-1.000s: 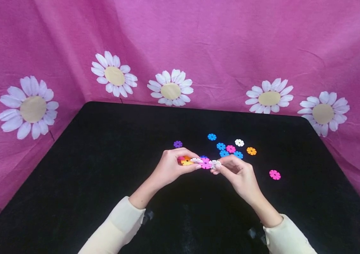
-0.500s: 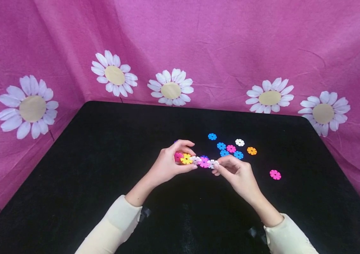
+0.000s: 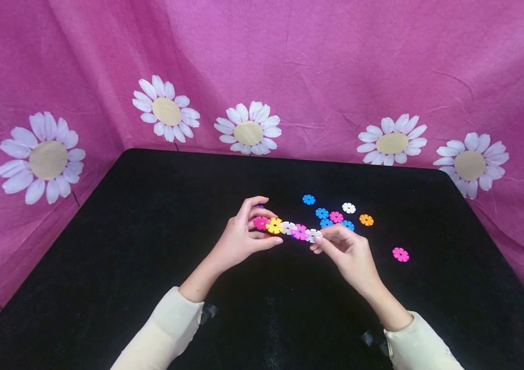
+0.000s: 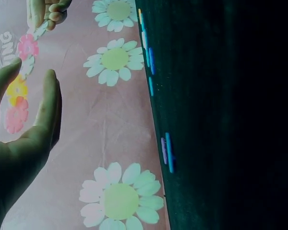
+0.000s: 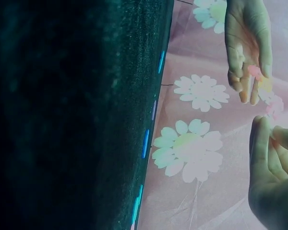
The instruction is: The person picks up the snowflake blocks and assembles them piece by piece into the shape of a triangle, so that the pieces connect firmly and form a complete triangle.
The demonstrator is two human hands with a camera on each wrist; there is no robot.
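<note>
A chain of notched plastic discs [image 3: 274,225] is joined edge to edge above the table. From left to right it runs pink, yellow, white, pink and white. My right hand [image 3: 354,254] pinches the white disc [image 3: 313,235] at the right end between thumb and fingers. Around the pink disc [image 3: 260,223] at the other end, my left hand [image 3: 236,239] is spread, its thumb and forefinger well apart. In the left wrist view, a gap shows between the left thumb [image 4: 6,79] and forefinger, with the chain behind. Whether the left fingers touch the chain, I cannot tell.
Loose discs lie on the black table [image 3: 151,216] beyond the right hand: several blue [image 3: 309,199], a pink one [image 3: 336,217], a white one [image 3: 349,208] and an orange one [image 3: 366,220]. Another pink disc [image 3: 400,254] lies farther right. A flowered pink cloth [image 3: 317,77] hangs behind.
My left thumb and fingers have spread apart from the chain, and the left hand has drawn slightly left. The chain's left end has risen and shows more fully. The right hand keeps its pinch.
</note>
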